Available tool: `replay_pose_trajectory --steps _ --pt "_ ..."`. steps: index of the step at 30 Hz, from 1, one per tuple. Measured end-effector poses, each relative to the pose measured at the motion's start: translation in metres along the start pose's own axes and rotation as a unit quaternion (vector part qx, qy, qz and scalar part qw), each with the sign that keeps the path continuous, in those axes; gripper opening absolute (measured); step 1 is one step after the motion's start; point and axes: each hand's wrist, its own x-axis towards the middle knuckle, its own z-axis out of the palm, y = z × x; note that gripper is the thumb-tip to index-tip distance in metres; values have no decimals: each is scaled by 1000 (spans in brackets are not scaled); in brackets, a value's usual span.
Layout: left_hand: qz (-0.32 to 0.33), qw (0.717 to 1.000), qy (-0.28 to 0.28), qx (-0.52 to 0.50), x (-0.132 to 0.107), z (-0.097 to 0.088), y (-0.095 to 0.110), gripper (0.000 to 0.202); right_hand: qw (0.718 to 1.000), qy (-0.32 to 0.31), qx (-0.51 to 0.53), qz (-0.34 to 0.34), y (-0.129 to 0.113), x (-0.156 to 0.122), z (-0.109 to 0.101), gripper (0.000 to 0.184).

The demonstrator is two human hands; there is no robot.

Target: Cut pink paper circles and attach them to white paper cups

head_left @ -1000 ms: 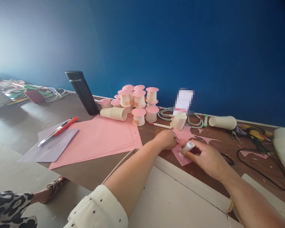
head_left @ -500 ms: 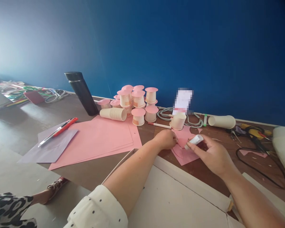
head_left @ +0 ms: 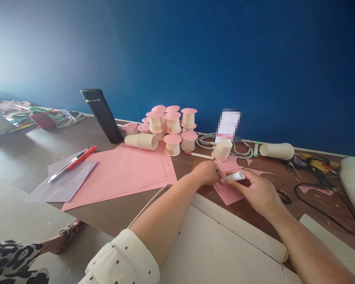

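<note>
My right hand (head_left: pixel 260 191) is closed round a white glue stick (head_left: pixel 236 176), its tip pointing left and down at a cut piece of pink paper. My left hand (head_left: pixel 207 172) is closed, its fingertips pinching the edge of that paper; the fingers partly hide it. Beneath both hands lies a larger pink paper sheet (head_left: pixel 226 199) with cut edges. Just behind them, a white paper cup (head_left: pixel 222 152) stands upside down. A red and white pen (head_left: pixel 199 155) lies by my left hand.
Paper cups topped with pink discs (head_left: pixel 172 146) are stacked near the wall, beside nested cups (head_left: pixel 142 142). Pink sheets (head_left: pixel 118 173), a red box cutter (head_left: pixel 77 161) and a black flask (head_left: pixel 103 116) are on the left. Black cable (head_left: pixel 322 219) lies right. A person's foot (head_left: pixel 69 232) shows lower left.
My right hand has moved slightly left and tilted the glue stick flatter, bringing its tip to the pink paper by my left fingers. My left hand stays nearly still.
</note>
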Motion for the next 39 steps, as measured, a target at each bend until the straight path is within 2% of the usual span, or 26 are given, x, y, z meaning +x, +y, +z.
replay_pose_trajectory --steps 4,14,20,25,31,39 --pt "-1 1000 3 -4 0 0 0 24 1000 -8 -3 15 3 1 -1 26" --pt "-6 1000 -4 8 -2 -2 2 23 1000 -18 -10 -11 5 2 1 23" --pt "-3 1000 4 12 -1 0 1 23 998 -32 -45 21 5 2 -1 26" --pt "3 1000 0 16 0 0 0 24 998 -38 -51 20 1 0 -6 26" --pt "4 1000 12 -3 2 3 -3 22 998 17 36 54 1 -3 -18 32" --pt "0 1000 10 8 2 4 -3 23 999 25 -34 27 5 -2 -7 27"
